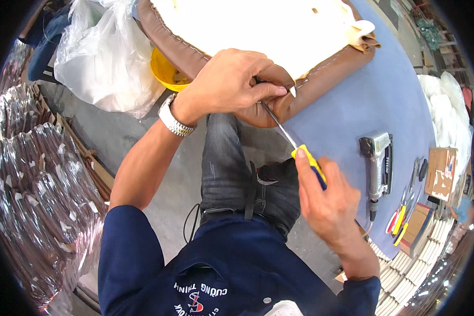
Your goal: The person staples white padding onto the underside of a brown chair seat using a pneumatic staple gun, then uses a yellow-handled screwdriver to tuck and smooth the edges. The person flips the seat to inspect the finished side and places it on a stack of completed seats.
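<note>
Fingers [271, 89] of left hand [231, 84] pinching brown seat cover [321, 73]; right hand [326, 197] gripping screwdriver [295, 147]; yellow bowl [163, 71], contents hidden.

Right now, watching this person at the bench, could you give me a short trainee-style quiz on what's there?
1. True or false: the right hand holds a screwdriver with a yellow and blue handle.
2. What does the left hand press on? A) the brown upholstered seat cover B) the yellow tub C) the clear plastic bag
3. Fill in: the grey staple gun lies on the ____ table, untouched by either hand.

Key: 1 true; 2 A; 3 blue.
</note>
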Demonstrator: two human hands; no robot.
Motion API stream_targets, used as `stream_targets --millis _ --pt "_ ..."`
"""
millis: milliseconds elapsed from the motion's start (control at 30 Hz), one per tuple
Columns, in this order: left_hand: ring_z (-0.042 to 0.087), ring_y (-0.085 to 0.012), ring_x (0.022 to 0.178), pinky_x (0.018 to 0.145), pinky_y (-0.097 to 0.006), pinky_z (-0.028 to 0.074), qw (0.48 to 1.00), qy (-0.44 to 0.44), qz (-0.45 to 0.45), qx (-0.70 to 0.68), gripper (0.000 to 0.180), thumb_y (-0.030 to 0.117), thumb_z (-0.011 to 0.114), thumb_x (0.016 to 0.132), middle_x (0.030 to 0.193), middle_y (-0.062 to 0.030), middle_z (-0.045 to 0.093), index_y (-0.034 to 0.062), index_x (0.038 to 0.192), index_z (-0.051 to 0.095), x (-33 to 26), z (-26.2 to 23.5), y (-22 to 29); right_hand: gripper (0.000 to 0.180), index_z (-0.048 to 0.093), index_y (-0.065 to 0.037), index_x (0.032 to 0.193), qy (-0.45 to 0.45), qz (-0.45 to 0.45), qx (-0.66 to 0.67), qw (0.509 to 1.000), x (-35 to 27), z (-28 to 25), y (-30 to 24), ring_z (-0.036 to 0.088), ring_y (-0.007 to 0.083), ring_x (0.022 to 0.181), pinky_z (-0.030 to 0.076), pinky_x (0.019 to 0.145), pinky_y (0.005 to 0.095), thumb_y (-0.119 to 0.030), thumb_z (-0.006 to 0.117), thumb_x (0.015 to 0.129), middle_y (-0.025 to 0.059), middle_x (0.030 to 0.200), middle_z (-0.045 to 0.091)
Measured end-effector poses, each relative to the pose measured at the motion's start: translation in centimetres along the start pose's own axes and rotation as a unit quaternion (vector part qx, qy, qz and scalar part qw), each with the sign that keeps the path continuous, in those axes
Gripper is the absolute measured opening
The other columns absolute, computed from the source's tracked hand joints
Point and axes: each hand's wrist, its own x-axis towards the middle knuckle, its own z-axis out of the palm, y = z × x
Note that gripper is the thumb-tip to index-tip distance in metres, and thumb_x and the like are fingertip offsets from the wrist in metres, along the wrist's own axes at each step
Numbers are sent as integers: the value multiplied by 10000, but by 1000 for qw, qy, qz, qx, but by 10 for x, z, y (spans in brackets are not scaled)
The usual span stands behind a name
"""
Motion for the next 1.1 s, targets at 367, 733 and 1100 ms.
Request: stream_targets --millis 367,733,1100 --pt "703 -140 771 743 -298 559 999 -12 -45 -21 274 246 787 934 903 -77 772 6 1064 761 10 -13 2 442 518 -71 1482 79 248 923 282 -17 118 -43 560 88 571 407 406 202 -150 606 1055 162 1036 667" --pt "644 -123 721 690 -299 527 994 -5 -105 25 323 288 782 921 822 -76 715 -16 1002 714 13 -10 0 415 528 -24 1452 84 221 864 444 -14 127 -40 522 86 512 426 465 228 -264 522 1114 127 918 692" --pt "582 -193 679 650 -351 498 994 62 -73 59 359 289 794 890 791 -133 655 -33 920 638 12 -5 -1 420 527 -6 1460 146 266 730 612 -17 114 -62 532 60 576 449 523 229 -190 572 1085 99 972 709"
